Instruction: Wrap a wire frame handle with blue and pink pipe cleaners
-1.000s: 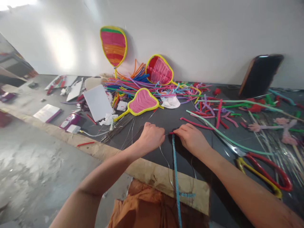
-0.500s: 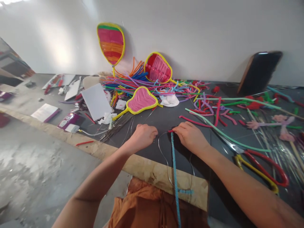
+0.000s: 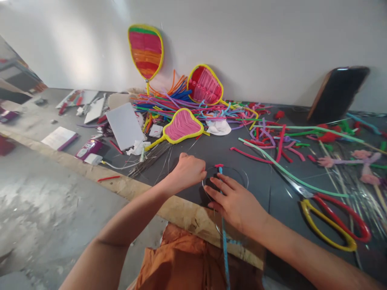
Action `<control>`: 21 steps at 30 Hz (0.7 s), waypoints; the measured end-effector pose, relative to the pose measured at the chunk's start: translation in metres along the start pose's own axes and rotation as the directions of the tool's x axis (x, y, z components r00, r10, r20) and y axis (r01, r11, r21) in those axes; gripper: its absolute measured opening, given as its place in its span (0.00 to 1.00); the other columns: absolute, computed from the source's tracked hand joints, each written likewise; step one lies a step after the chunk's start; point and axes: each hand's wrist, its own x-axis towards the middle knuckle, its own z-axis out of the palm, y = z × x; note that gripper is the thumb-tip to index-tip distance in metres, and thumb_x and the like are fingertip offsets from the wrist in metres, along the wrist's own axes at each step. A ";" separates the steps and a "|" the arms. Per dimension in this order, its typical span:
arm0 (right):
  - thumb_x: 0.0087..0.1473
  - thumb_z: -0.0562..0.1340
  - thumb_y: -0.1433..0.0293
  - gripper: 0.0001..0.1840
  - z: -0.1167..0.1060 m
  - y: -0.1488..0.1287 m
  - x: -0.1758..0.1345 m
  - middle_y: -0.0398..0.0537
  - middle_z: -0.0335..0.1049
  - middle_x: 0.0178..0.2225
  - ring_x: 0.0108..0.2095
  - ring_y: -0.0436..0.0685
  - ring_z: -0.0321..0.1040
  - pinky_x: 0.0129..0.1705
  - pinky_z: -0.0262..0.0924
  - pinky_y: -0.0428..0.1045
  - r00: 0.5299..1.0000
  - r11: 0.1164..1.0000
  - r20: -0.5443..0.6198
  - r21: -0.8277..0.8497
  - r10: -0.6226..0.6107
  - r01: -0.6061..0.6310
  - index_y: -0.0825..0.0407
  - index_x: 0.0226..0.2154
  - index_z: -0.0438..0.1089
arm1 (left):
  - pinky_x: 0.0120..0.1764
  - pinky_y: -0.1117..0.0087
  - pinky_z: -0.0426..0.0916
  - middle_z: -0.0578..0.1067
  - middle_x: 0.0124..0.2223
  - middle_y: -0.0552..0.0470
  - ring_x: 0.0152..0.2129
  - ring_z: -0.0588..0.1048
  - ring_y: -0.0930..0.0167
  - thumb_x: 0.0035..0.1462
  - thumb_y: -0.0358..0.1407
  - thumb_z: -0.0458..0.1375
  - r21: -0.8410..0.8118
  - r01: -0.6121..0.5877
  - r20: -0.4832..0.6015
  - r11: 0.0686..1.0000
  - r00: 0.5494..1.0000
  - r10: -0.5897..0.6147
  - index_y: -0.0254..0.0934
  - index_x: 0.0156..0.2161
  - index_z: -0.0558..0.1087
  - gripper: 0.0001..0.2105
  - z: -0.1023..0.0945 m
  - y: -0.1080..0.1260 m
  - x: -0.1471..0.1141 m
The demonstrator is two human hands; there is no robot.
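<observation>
My left hand (image 3: 190,174) is closed in a pinch at the left side of a thin wire loop (image 3: 248,179); whatever lies between its fingertips is too small to make out. My right hand (image 3: 237,203) is open, palm down, its fingers spread over the loop and across a light-blue pipe cleaner (image 3: 225,255). This pipe cleaner hangs from the loop's top over the table edge towards my lap. At its upper end a short red piece (image 3: 219,165) sits on the wire. The right fingers hide part of the loop.
Red-and-yellow-handled scissors (image 3: 329,219) lie to the right, near a mint-green pipe cleaner (image 3: 290,173). A pink fan shape with yellow rim (image 3: 183,127) lies ahead. Behind it are piled pipe cleaners (image 3: 166,102). A phone (image 3: 337,96) leans on the wall; a white card (image 3: 125,125) lies left.
My right hand has let go of the red piece, come nearer to me and spread its fingers over the loop. The left hand has shifted slightly right. The loop's top now shows as a rounded arc.
</observation>
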 end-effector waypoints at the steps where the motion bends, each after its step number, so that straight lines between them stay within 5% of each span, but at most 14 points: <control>1: 0.56 0.59 0.65 0.18 0.004 -0.003 -0.004 0.56 0.67 0.51 0.55 0.65 0.58 0.53 0.59 0.60 1.000 1.000 0.007 0.002 -0.003 0.003 0.52 0.48 0.70 | 0.41 0.60 0.57 0.77 0.28 0.47 0.30 0.75 0.65 0.51 0.32 0.49 0.015 -0.001 0.006 1.000 1.000 0.001 0.35 0.28 0.74 0.11 -0.001 0.000 0.000; 21: 0.55 0.59 0.65 0.20 0.014 -0.005 -0.012 0.57 0.64 0.54 0.58 0.68 0.54 0.54 0.58 0.62 0.999 1.000 0.039 0.004 0.015 -0.015 0.50 0.50 0.68 | 0.39 0.57 0.53 0.76 0.28 0.44 0.35 0.72 0.60 0.46 0.28 0.52 0.108 -0.061 0.025 0.992 0.998 0.058 0.35 0.26 0.71 0.06 -0.003 0.007 0.008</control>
